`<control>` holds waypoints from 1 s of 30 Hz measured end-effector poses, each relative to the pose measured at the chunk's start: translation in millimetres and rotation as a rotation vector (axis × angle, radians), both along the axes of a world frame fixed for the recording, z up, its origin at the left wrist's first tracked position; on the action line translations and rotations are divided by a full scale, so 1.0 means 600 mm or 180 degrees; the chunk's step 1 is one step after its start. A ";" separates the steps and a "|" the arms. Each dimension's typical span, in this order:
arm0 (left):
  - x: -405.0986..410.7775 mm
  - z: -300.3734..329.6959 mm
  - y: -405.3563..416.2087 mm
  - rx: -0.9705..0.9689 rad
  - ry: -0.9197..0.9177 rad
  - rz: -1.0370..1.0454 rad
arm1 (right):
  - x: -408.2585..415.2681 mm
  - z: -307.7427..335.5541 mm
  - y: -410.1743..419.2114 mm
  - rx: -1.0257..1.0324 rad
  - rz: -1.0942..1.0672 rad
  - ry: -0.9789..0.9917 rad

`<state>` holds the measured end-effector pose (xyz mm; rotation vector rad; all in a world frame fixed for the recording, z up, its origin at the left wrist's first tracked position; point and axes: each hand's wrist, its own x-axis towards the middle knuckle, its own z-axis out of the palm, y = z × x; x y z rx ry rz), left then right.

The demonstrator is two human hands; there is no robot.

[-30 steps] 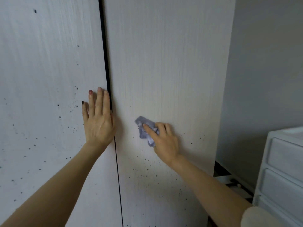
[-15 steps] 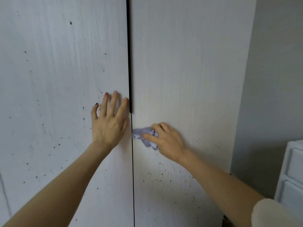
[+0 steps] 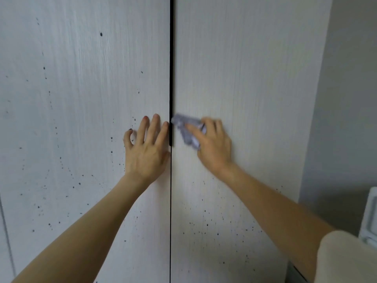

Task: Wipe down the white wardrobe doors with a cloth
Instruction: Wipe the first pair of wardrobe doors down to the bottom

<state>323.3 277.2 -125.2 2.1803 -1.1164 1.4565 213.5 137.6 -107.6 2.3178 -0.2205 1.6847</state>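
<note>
Two white wardrobe doors fill the view, the left door [image 3: 81, 99] and the right door [image 3: 244, 78], split by a dark vertical gap [image 3: 171, 58]. Both carry small black specks, mostly lower down. My left hand [image 3: 146, 152] rests flat on the left door beside the gap, fingers spread and pointing up. My right hand [image 3: 214, 146] grips a crumpled lilac cloth [image 3: 186, 130] and presses it against the right door, right next to the gap. The hands sit at about the same height.
A grey wall [image 3: 350, 99] runs along the right of the wardrobe. The corner of a white plastic drawer unit [image 3: 370, 219] shows at the lower right edge. A pale sleeve [image 3: 346, 260] covers my right upper arm.
The view has shifted left, so the gap is now mid-frame. My right hand has slid the cloth left and up to the gap. My left hand stays on the left door.
</note>
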 end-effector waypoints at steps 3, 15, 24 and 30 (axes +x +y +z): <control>-0.004 -0.004 -0.002 -0.0107 0.0062 -0.0024 | -0.011 -0.150 -0.015 -0.0560 0.0120 0.0739; -0.025 -0.146 -0.023 -0.0248 0.0441 -0.0041 | -0.058 -0.104 -0.066 0.0142 0.0036 0.0021; -0.028 -0.166 -0.039 -0.0584 0.0628 -0.0281 | -0.082 -0.291 -0.069 -0.0454 0.0136 0.0939; -0.053 -0.166 -0.067 -0.0818 0.0851 -0.0132 | -0.124 -0.324 -0.107 -0.0684 0.0147 0.1942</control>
